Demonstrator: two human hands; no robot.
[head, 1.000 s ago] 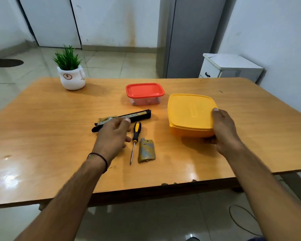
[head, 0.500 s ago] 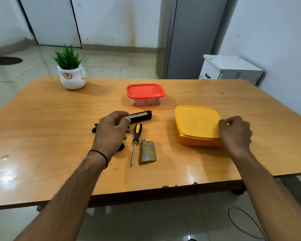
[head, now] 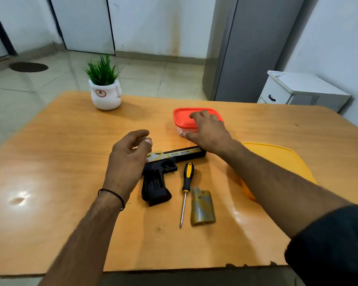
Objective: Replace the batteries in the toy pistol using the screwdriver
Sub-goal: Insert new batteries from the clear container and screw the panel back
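Toy pistol [head: 157, 178] is lying on its side in the middle of the table [head: 50, 162], grip toward me. The battery cover [head: 203, 207] is off and parked beside the screwdriver [head: 187, 180]. Left hand [head: 130, 157] hovers over the back of the slide, fingers loosely curled, holding nothing. Right hand [head: 210, 129] is over the red-lidded box [head: 182, 117] — fingers spread across the lid, thumb down the near side; can't tell if it's actually gripping. I'm guessing the batteries are in there. Tip: steady the tub, peel one lid corner — don't yank, or stuff scatters.
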